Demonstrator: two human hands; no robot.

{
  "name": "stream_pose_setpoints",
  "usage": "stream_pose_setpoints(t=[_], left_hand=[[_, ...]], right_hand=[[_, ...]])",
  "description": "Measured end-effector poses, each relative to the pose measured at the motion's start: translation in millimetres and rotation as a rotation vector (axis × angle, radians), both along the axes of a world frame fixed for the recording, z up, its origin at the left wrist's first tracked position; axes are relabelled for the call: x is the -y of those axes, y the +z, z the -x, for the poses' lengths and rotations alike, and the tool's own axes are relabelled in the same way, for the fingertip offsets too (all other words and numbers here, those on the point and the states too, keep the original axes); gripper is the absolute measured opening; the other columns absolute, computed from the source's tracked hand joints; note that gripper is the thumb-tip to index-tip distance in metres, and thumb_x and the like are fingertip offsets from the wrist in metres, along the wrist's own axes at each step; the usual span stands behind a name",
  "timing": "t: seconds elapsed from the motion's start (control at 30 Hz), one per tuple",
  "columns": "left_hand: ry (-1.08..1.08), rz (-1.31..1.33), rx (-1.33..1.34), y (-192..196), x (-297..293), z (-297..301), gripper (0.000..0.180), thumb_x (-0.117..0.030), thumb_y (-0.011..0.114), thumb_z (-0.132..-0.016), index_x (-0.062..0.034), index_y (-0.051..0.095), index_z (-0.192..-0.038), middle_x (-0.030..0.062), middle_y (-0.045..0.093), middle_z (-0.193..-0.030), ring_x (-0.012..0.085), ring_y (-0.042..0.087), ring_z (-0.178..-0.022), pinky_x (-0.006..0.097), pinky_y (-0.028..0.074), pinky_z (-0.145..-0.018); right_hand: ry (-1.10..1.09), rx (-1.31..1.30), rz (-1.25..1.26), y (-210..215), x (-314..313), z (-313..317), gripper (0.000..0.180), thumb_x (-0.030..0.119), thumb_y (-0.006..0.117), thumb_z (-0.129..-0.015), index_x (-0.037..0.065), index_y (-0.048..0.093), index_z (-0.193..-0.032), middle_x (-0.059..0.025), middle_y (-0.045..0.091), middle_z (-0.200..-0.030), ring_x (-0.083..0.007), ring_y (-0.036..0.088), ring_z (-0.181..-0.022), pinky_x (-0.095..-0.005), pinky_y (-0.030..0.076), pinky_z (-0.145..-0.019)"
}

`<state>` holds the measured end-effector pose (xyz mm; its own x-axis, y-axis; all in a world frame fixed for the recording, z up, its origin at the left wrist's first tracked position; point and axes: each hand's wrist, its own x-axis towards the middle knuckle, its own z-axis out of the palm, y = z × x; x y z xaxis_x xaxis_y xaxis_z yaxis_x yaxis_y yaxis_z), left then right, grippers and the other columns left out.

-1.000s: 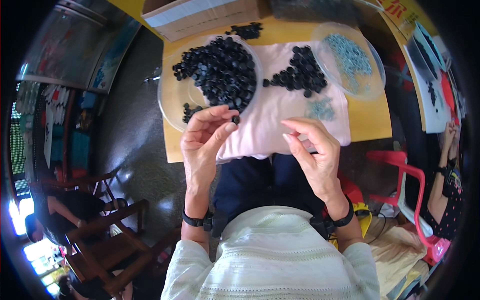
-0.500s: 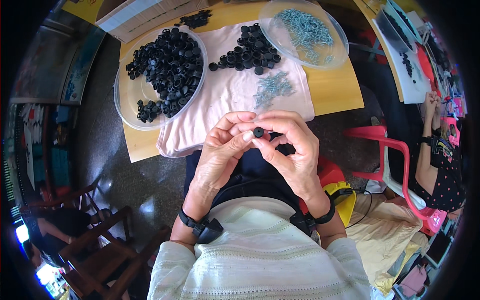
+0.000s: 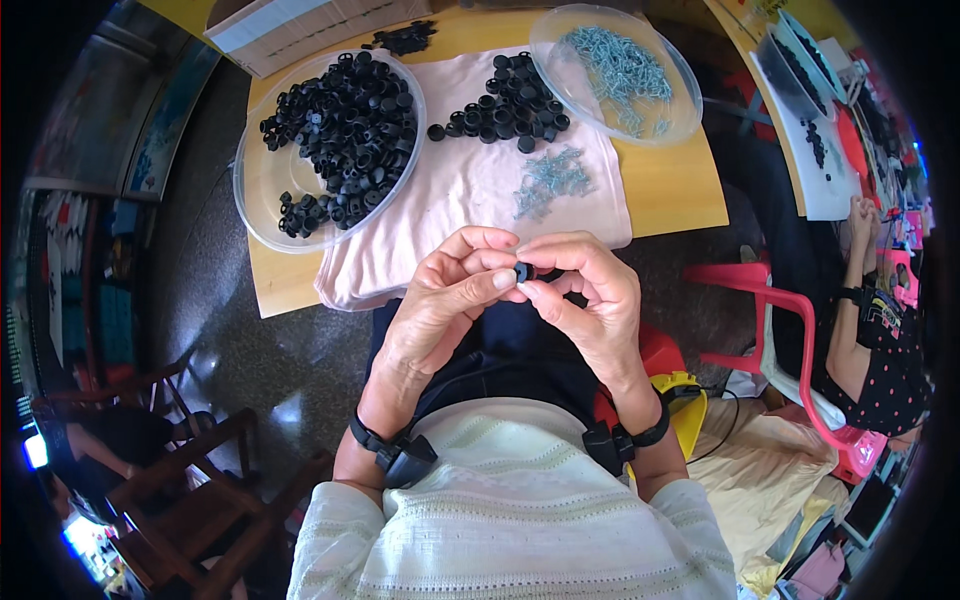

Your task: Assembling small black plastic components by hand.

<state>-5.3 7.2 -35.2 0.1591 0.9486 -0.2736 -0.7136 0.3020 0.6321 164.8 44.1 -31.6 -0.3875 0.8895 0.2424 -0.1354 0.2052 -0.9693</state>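
Above my lap, in front of the table's near edge, both hands pinch one small round black plastic part (image 3: 524,272). My left hand (image 3: 447,295) grips it between thumb and fingertips from the left. From the right, my right hand (image 3: 590,290) closes thumb and index finger on it. Whether a screw is in the part is hidden by the fingers. Just beyond them, a small heap of silvery screws (image 3: 553,178) lies on the pale pink cloth (image 3: 440,200). Farther back on the cloth is a pile of black round caps (image 3: 505,110).
A clear tub (image 3: 240,195) of black parts stands at left; another clear tub (image 3: 690,115) holds screws at right. A cardboard box (image 3: 300,35) and thin black pieces (image 3: 403,38) lie behind. A red chair (image 3: 800,300) and another person (image 3: 870,340) are at right.
The black part has turned in my fingers, its flat face now more edge-on. Both hands stay pinched on it. The whole view has shifted slightly.
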Motion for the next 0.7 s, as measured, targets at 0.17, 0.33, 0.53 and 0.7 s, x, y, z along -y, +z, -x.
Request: stream_pose_setpoints(t=[0.17,0.33,0.53,0.7], left_hand=[[0.112,-0.126,-0.52,0,-11,3,0.023,-0.007,0.063,-0.089,0.0008,0.06,-0.111,0.0047,0.067,-0.092,0.0118,0.063,-0.081,0.025,0.05,-0.073],[0.103,-0.382,-1.396,4,-36,3,0.014,-0.006,0.066,-0.084,-0.0027,0.068,-0.097,0.0056,0.065,-0.082,0.0118,0.062,-0.072,0.023,0.047,-0.064],[0.108,-0.547,-1.539,-13,-57,2,0.017,-0.003,0.068,-0.08,-0.0041,0.069,-0.096,0.0085,0.061,-0.084,0.0207,0.062,-0.068,0.027,0.048,-0.062],[0.071,-0.518,-1.492,-13,-60,6,0.013,-0.003,0.067,-0.08,-0.0026,0.068,-0.093,0.0085,0.061,-0.085,0.0201,0.062,-0.069,0.028,0.049,-0.062]], right_hand=[[-0.044,0.003,0.106,-2,0,-6,0.023,-0.004,0.069,-0.079,-0.001,0.063,-0.101,-0.008,0.064,-0.101,-0.0102,0.063,-0.084,-0.0222,0.056,-0.065],[-0.146,0.042,0.207,-2,0,-8,0.018,-0.003,0.067,-0.081,-0.001,0.063,-0.098,-0.0066,0.065,-0.095,-0.009,0.063,-0.082,-0.0227,0.055,-0.066],[-0.171,0.604,-0.27,-9,-14,-14,0.017,-0.005,0.064,-0.078,0.001,0.056,-0.092,-0.0114,0.057,-0.081,-0.026,0.061,-0.071,-0.0325,0.051,-0.059],[-0.106,0.844,-0.472,-3,-22,-10,0.015,0.001,0.064,-0.079,0.003,0.057,-0.091,-0.0097,0.053,-0.084,-0.0262,0.058,-0.079,-0.0348,0.05,-0.062]])
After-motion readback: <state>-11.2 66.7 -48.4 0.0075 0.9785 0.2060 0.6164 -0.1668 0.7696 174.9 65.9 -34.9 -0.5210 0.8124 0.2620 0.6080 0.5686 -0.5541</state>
